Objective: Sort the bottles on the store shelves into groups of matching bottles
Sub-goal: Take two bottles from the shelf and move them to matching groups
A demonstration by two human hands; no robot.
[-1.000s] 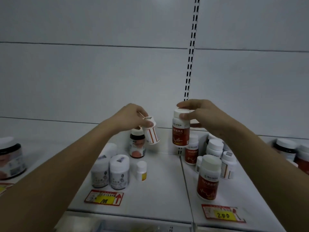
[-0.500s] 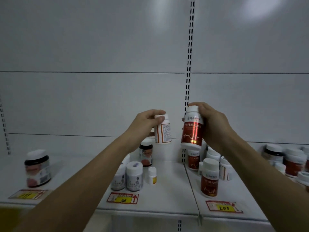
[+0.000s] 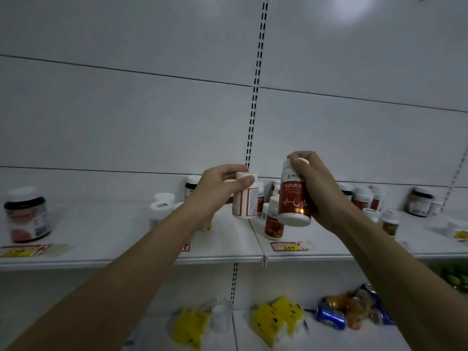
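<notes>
Both bottles lifted higher above the shelf (image 3: 131,231): left hand (image 3: 215,191) grasping white bottle (image 3: 246,198), right hand (image 3: 317,188) grasping red bottle (image 3: 295,198). Likely being compared; unsorted.

Shelf price tag (image 3: 289,247): "200"; other labels unreadable

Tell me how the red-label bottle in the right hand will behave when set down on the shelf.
The red-label bottle looks tall and narrow, so it may tip if nudged. Its glossy label could be slippery. On its side, the round body would probably roll.
</notes>
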